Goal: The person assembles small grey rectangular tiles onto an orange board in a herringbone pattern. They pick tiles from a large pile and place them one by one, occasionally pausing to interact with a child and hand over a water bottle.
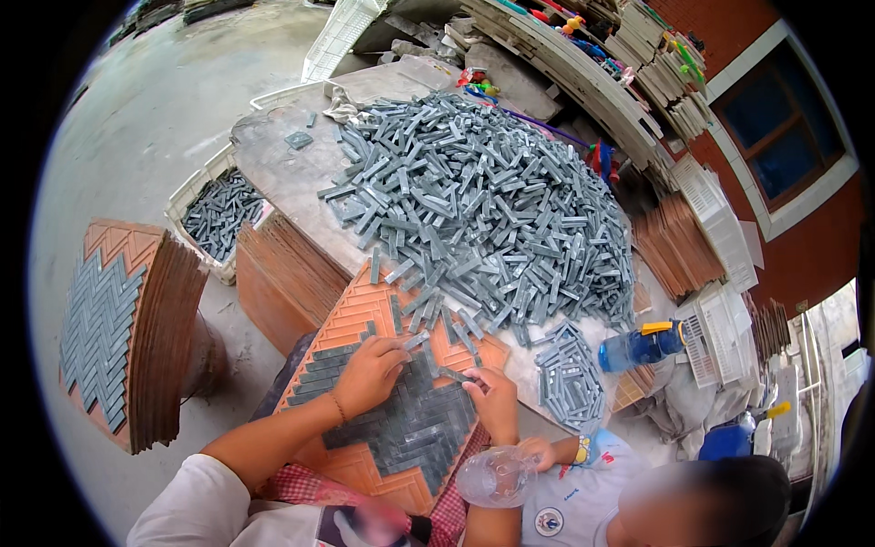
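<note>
Both bare forearms come in from the lower edge and angle toward each other. The left hand [369, 372] lies palm down with fingers curled, a thin band at its wrist. The right hand [493, 401] is palm down, its fingertips pinched together.

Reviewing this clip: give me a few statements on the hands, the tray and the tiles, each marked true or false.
1. Both hands, left hand and right hand, rest on the orange grid tray. True.
2. The tray is completely filled with grey tiles. False: its upper part and lower corner are still bare.
3. A large pile of grey tile strips lies on the table beyond the tray. True.
4. The blue bottle stands upright. False: it lies on its side.
5. The white crate is empty. False: it holds grey strips.
</note>
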The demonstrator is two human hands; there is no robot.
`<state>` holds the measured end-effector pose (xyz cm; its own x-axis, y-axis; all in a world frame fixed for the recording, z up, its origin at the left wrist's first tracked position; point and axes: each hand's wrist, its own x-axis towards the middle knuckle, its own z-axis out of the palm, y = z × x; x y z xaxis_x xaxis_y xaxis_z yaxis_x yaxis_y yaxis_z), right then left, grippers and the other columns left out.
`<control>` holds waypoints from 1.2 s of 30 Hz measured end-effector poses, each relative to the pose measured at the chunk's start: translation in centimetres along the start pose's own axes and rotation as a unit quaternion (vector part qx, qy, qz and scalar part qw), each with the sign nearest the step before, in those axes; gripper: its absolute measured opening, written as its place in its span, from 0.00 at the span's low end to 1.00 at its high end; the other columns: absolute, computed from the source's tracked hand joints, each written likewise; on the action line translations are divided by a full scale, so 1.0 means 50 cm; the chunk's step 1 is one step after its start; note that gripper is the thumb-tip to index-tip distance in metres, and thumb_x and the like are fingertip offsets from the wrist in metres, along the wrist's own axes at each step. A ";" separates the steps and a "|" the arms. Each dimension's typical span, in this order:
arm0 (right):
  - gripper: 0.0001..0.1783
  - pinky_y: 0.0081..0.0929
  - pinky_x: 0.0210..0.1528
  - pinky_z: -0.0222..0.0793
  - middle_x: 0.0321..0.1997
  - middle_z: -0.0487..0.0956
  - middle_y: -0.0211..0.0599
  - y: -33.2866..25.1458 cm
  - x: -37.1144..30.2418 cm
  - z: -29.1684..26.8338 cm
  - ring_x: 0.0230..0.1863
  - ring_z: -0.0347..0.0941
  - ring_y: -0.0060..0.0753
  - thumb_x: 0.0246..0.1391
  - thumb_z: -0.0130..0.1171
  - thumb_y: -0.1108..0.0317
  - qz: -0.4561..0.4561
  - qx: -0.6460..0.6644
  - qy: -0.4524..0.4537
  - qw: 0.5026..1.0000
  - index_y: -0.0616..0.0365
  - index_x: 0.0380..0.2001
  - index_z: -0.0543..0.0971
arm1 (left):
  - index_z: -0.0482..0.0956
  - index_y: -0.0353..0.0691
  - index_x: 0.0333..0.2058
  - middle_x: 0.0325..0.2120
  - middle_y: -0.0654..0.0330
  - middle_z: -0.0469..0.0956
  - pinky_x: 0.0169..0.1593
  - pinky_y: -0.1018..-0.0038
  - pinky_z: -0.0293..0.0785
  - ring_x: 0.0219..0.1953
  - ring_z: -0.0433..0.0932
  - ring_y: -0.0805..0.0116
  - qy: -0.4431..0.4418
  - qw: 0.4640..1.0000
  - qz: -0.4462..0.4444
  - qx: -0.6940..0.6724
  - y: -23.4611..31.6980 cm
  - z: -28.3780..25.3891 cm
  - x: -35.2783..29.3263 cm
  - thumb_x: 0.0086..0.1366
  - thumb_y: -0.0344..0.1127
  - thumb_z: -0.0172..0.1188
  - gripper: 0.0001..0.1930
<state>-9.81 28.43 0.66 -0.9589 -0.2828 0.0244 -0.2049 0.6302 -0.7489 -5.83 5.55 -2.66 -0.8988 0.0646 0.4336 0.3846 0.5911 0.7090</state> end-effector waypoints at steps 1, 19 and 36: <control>0.08 0.29 0.35 0.68 0.31 0.76 0.39 -0.002 0.006 -0.001 0.32 0.73 0.38 0.41 0.60 0.78 -0.025 -0.029 -0.008 0.999 0.60 0.30 0.77 | 0.76 0.36 0.34 0.41 0.55 0.73 0.47 0.66 0.68 0.44 0.70 0.55 -0.007 1.000 0.007 0.005 0.002 -0.004 -0.006 0.47 0.21 0.57 0.12; 0.12 0.33 0.39 0.67 0.33 0.75 0.39 0.011 0.050 -0.004 0.38 0.72 0.43 0.37 0.63 0.77 -0.133 -0.138 -0.072 0.979 0.59 0.31 0.77 | 0.76 0.37 0.33 0.42 0.56 0.71 0.51 0.64 0.66 0.47 0.68 0.53 -0.011 1.000 0.016 0.002 -0.001 0.001 -0.015 0.48 0.23 0.59 0.11; 0.10 0.39 0.42 0.65 0.34 0.76 0.38 0.005 0.091 0.024 0.40 0.70 0.48 0.43 0.59 0.72 -0.075 -0.185 0.095 0.975 0.56 0.33 0.78 | 0.76 0.35 0.33 0.42 0.55 0.72 0.52 0.65 0.66 0.47 0.68 0.53 -0.008 1.000 0.017 -0.006 -0.004 -0.001 -0.017 0.49 0.24 0.58 0.10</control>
<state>-13.99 26.42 -0.22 -0.9242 -0.2761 0.2638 -0.3698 0.8194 -0.4380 -5.12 5.34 -3.14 -0.8879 0.0973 0.4497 0.4179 0.5794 0.6998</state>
